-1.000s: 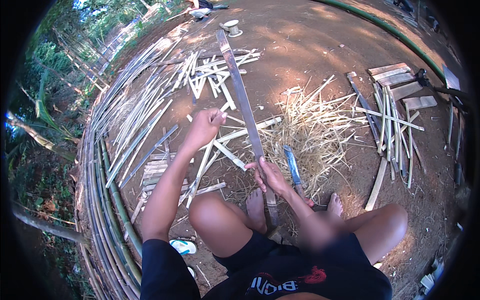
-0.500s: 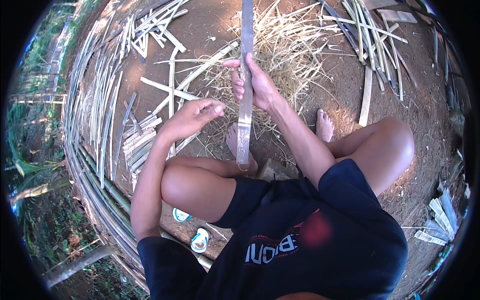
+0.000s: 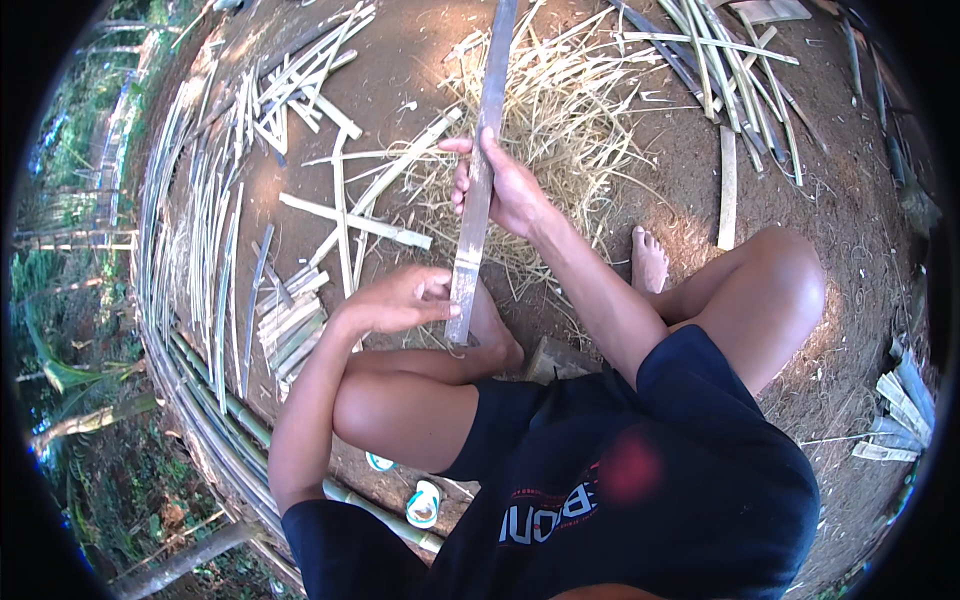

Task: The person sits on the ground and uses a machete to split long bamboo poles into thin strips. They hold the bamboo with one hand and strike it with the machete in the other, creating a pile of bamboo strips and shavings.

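Observation:
My right hand (image 3: 508,190) is closed round the middle of a long, flat grey-brown bamboo strip (image 3: 473,232), with the thumb along its face and the index finger sticking out past its left edge. The strip points away from me, leaning slightly right, and its far end runs out of the picture. At its near end, my left hand (image 3: 400,300) has its fingers curled and the thumb on the pale, scraped part of the strip. The undersides of the fingers are partly hidden. My crossed left leg lies just below that end.
A heap of pale shavings (image 3: 560,130) covers the ground ahead. Split strips (image 3: 210,260) lie at left, beside a stack of short pieces (image 3: 290,320). More strips (image 3: 740,70) are far right. A wooden block (image 3: 553,358) sits between my legs; a sandal (image 3: 424,503) lies lower left.
My left hand has come down and right onto the strip's near end, where it was apart from it before. The strip's near end has swung left, still in my right hand.

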`<state>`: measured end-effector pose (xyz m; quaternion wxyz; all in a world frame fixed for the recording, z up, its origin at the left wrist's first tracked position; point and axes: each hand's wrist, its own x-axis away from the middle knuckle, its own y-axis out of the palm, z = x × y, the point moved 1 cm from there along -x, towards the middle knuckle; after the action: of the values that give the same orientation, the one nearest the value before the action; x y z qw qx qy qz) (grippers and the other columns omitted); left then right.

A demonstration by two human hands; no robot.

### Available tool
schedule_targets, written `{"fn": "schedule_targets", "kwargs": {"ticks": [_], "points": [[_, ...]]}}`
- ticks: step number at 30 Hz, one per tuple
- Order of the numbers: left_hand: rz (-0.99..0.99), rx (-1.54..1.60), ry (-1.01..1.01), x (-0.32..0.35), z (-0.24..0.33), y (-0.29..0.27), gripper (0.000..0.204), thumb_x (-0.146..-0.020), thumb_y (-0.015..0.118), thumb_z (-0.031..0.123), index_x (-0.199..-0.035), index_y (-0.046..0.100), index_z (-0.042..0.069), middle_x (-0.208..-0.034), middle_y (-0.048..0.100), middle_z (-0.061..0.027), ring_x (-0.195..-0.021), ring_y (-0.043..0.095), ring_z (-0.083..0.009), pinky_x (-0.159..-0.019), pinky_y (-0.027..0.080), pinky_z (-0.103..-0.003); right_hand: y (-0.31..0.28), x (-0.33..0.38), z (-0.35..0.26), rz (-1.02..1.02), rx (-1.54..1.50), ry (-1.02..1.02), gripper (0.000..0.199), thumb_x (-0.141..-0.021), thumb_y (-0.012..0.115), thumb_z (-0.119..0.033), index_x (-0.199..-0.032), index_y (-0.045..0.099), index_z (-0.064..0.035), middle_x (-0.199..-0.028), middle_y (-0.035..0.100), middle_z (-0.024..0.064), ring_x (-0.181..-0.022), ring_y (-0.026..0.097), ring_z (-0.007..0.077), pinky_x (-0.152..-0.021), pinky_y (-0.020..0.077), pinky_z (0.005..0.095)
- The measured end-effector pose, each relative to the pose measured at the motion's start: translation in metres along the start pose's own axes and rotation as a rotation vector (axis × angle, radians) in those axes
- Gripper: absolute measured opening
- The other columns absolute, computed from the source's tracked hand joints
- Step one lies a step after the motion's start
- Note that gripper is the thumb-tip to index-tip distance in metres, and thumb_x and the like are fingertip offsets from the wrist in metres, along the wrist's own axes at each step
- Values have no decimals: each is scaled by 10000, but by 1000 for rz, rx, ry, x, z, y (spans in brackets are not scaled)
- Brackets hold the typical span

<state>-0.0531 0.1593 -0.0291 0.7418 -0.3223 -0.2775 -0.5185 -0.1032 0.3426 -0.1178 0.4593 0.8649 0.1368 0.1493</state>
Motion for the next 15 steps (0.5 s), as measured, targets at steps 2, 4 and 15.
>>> {"fn": "schedule_targets", "kwargs": {"ticks": [2, 4, 15], "points": [[-21, 190, 16, -2, -10, 1, 290, -963, 552, 95, -1240, 516, 16, -1095, 672, -102, -1019, 614, -155, -931, 465, -318, -5, -3, 5, 12, -16, 3, 585, -1023, 203, -514, -1231, 526, -73, -697, 503, 20, -679, 543, 167, -680, 505, 360], [-26, 190, 0, 0, -3, 1, 292, -994, 485, 119, -1270, 460, 28, -1095, 663, -131, -972, 637, -161, -889, 492, -324, -15, -6, 8, 16, 7, 4, 557, -1027, 223, -500, -1235, 528, -83, -731, 551, 33, -725, 593, 170, -709, 521, 366], [792, -1, -182, 35, -45, -19, 174, -977, 528, 174, -994, 607, 21, -673, 474, 22, -623, 431, -78, -587, 370, -254, -181, 18, 98, 671, 1224, 156, 453, -916, 527, -375, -1209, 580, -34, -1004, 655, 185, -834, 660, 368, -792, 524, 461]]}}
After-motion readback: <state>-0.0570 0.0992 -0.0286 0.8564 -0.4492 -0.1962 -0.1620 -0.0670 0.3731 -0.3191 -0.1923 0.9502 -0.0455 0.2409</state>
